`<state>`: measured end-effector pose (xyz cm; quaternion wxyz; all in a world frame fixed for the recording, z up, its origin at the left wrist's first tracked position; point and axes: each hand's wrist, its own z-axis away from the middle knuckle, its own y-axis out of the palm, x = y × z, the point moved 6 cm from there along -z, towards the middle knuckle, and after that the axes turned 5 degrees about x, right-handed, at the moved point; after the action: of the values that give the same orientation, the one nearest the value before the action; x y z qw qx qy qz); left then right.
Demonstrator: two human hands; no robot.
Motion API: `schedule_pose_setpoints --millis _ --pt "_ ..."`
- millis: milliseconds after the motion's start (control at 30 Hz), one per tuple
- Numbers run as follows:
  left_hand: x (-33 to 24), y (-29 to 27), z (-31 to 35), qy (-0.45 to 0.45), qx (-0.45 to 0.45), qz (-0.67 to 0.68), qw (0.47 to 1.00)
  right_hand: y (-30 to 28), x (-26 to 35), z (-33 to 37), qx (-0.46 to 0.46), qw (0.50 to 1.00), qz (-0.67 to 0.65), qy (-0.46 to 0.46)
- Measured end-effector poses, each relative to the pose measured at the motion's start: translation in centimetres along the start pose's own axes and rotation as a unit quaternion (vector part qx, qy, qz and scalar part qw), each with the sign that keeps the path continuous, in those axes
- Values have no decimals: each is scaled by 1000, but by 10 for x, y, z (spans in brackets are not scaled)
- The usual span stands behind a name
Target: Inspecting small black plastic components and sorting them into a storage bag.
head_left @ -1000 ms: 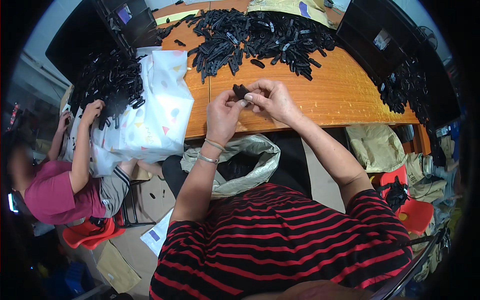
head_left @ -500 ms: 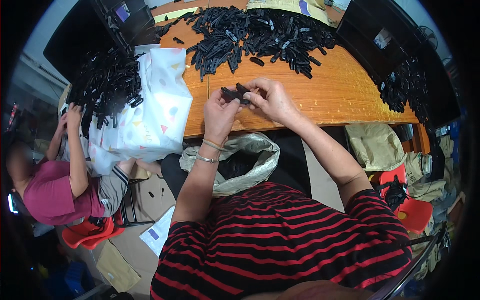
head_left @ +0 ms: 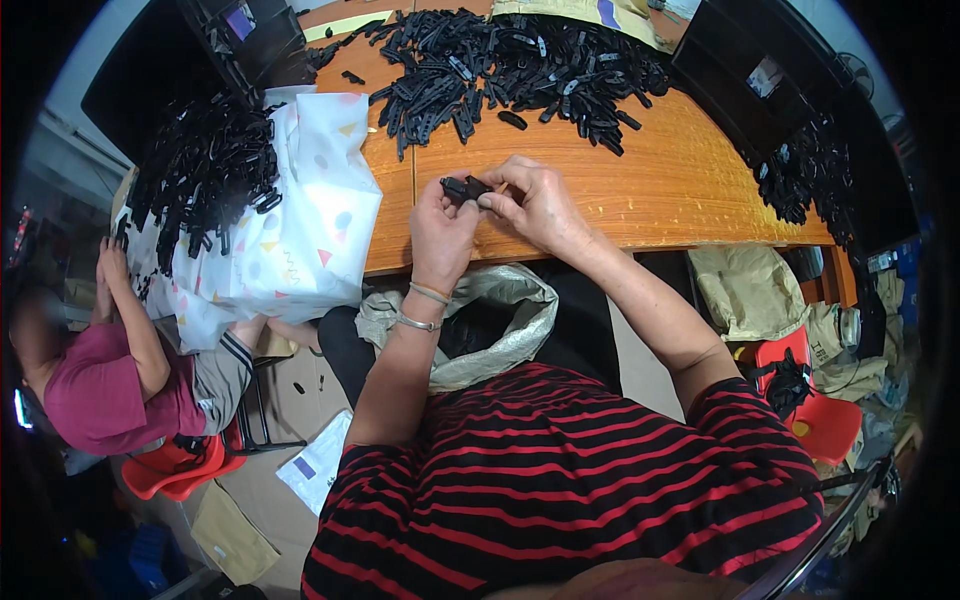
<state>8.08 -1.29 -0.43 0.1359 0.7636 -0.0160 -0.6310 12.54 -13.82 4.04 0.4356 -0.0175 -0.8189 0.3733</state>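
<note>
Above the table's near edge, my left hand [head_left: 441, 228] is closed on a small, elongated black plastic piece [head_left: 456, 188]. My right hand [head_left: 542, 205] meets it from the right, its thumb and fingers pinching a black plastic part at the other end. Whether these are two pieces pressed together or one is too small to tell, as the fingers cover much of it. Beyond my hands spreads a large heap of similar narrow black plastic pieces [head_left: 430, 95]. One dark oval piece [head_left: 512, 120] lies just in front of that heap.
An open woven sack [head_left: 545, 305] rests at my lap. To the left, a co-worker [head_left: 105, 375] sits by another black heap [head_left: 205, 170] on a patterned white plastic sheet [head_left: 330, 215]. Black bins [head_left: 770, 75] flank the wooden table [head_left: 660, 190]. A red stool [head_left: 830, 425] stands right.
The black parts between my fingers have come closer together and turned slightly. Both my hands stay nearly in place. The co-worker's hands have moved left and lower.
</note>
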Motion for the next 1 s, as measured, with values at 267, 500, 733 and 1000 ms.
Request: schedule_pose_setpoints --millis 267,500,733,1000 --pt "-9 2 2 52 -23 -184 981 -1 7 2 -34 999 9 -36" --pt "-12 11 8 73 -1 -72 995 -5 7 8 -69 997 27 -23" --pt "-19 21 13 79 -7 12 997 -9 21 12 -123 985 56 -104" --pt "-22 23 16 78 7 -3 997 -9 21 14 -99 985 100 -102"
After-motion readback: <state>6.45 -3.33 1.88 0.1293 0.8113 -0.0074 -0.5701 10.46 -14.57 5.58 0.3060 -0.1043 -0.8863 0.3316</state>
